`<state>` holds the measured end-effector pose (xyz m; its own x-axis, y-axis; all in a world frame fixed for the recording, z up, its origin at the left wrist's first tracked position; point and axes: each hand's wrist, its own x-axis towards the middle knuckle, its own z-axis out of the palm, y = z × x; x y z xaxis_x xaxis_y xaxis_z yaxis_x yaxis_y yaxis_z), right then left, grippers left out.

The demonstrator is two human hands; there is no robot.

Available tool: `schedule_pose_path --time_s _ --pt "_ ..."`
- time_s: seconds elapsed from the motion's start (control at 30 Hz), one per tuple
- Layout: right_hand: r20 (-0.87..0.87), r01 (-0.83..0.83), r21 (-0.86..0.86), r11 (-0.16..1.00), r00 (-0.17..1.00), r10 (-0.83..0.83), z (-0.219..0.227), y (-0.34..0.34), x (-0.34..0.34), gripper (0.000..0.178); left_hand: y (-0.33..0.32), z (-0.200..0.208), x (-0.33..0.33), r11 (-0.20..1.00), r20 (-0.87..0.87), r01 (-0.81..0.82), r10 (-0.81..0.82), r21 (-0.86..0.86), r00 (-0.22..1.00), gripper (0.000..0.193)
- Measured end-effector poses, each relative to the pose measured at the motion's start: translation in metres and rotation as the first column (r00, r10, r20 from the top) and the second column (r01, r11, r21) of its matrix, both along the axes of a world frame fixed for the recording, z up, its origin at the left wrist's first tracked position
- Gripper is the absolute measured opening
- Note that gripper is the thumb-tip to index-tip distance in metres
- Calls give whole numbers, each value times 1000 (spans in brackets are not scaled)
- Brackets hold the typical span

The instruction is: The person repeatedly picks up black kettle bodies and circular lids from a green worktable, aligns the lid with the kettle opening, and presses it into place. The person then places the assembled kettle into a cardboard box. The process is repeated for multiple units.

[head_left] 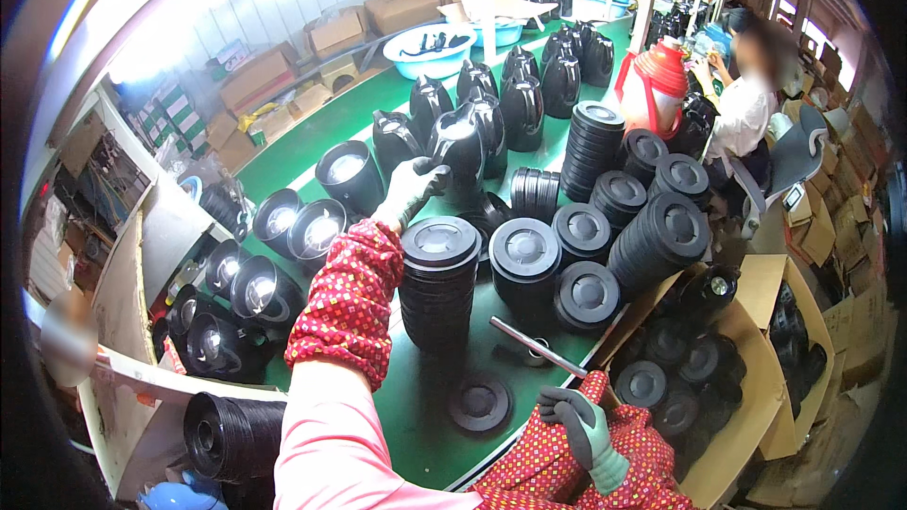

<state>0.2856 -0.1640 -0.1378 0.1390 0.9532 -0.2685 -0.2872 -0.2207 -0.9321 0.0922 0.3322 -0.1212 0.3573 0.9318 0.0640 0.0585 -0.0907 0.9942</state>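
My left hand (416, 189), in a pale glove with dark fingertips, reaches forward with its fingers closed against the lower side of a glossy black jug (455, 146). That jug stands at the front of a group of similar jugs. Low at the right, my right hand (588, 436), gloved the same way, is held near my body with curled fingers; whether anything is in them is hidden. A metal rod (529, 342) slants just beyond it, its near end by the red patterned cloth. Tall stacks of round black lids (440, 238) stand between my arms, and one loose lid (480, 403) lies flat.
Open black cylinders (350, 175) line the left of the green table (430, 444). At the right is a cardboard box (756, 387) of black lids. A red vacuum flask (657, 85) stands farther back; a person in white (742, 118) sits beyond. Blue basins (430, 49) stand behind.
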Motion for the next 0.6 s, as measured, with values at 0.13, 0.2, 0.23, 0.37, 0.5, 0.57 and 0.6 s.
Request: schedule_pose_path --time_s 0.13,0.2,0.23,0.37,0.5,0.57,0.6 --pt "44 11 -4 1000 999 -11 11 2 -4 46 7 -13 -11 999 -254 -39 34 -12 967 37" --pt "68 -9 0 1000 998 9 14 5 -6 46 20 -14 -28 995 -413 -67 92 74 906 49" --pt "91 4 -6 1000 996 -3 13 4 -5 46 17 -3 -24 975 -560 -30 151 221 815 55" --pt "89 25 -2 1000 996 -25 11 2 -6 44 -4 45 -38 618 -587 48 717 785 377 64" --pt "95 41 2 999 995 -41 13 1 -6 43 -4 69 -55 815 -808 60 580 577 -104 47" --pt "84 36 14 999 996 -37 9 1 -7 42 12 54 -81 850 -830 48 524 525 -190 38" --pt "77 33 21 999 996 -34 9 1 -8 41 28 39 -97 846 -832 53 532 531 -155 37"
